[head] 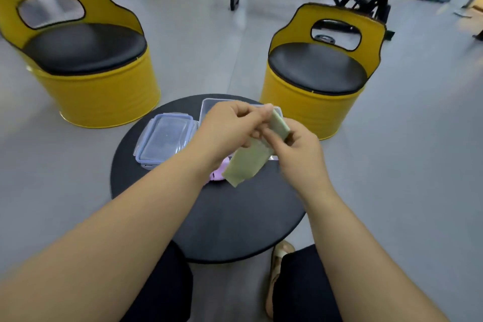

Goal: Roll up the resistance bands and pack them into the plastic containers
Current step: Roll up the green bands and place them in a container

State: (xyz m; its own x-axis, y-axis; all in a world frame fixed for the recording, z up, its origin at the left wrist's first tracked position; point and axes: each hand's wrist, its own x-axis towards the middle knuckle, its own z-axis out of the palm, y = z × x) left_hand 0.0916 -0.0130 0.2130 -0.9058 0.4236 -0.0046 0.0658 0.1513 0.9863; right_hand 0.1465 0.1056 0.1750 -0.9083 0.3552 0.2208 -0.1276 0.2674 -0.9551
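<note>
Your left hand (230, 131) and right hand (300, 146) both pinch the green resistance band (248, 162), its loose end hanging below them above the round table (235, 230).

A round black table (235, 217) bears clear containers (146, 149) and a pink band (217, 174).

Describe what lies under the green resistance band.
A pink band lies on the black table beneath the green resistance band; most of it is covered.

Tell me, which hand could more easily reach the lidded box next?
Probably the left hand: the lidded container sits on its side, just beside its wrist; the right hand would have to cross over. Both grip the green band, so one must release first.
</note>
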